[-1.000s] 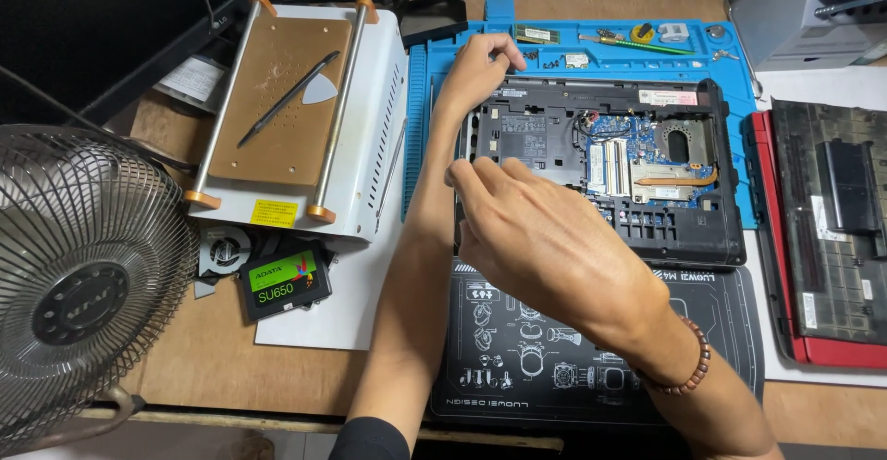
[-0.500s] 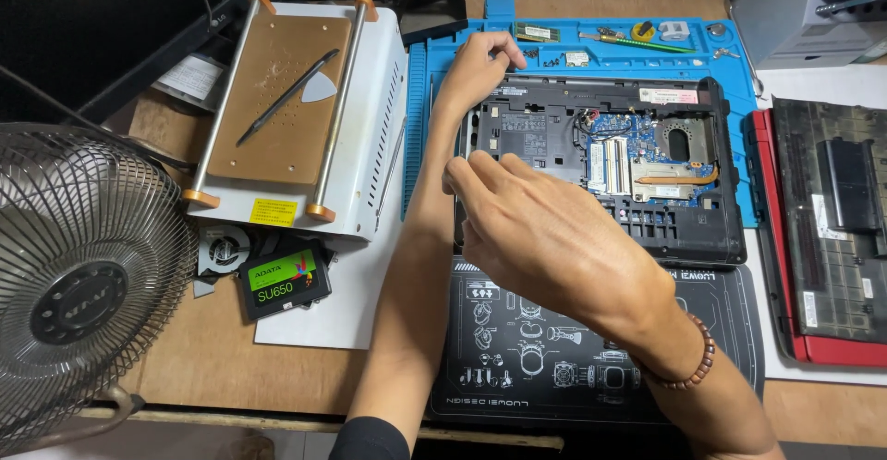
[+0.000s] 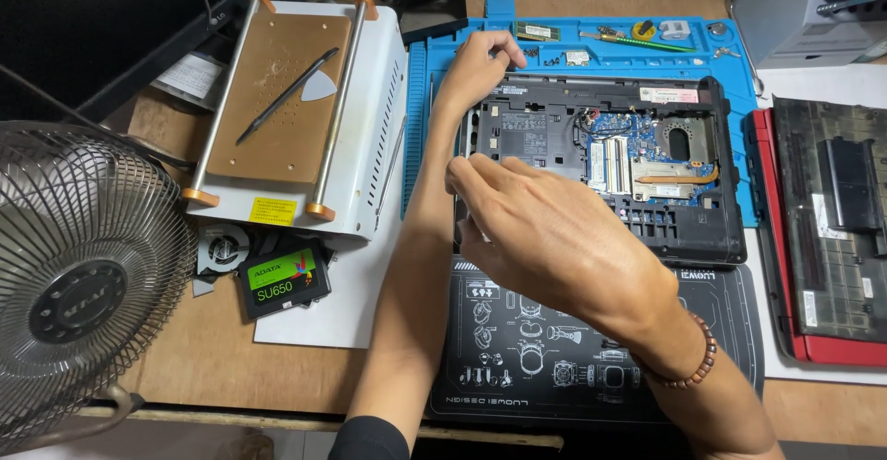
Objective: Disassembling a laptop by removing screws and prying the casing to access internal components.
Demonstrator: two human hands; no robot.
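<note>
Basically left hand [image 3: 476, 67] pinches the far-left corner and right hand [image 3: 545, 229], fingers curled, presses the near-left edge of the stiff, fragile opened laptop base [image 3: 637, 160].

This is an electronics repair workshop. An opened laptop [image 3: 610, 169] with its circuit board bare lies on a blue repair mat [image 3: 420, 127] on a wooden surface [image 3: 212, 368]. Behind the laptop, the mat's trays hold screws and small parts [image 3: 637, 33]. Left of the laptop stands a white heating plate [image 3: 296, 114], with a drive [image 3: 285, 280] and a fan [image 3: 78, 275] beyond. Right of it lies a red laptop [image 3: 822, 229].
</note>
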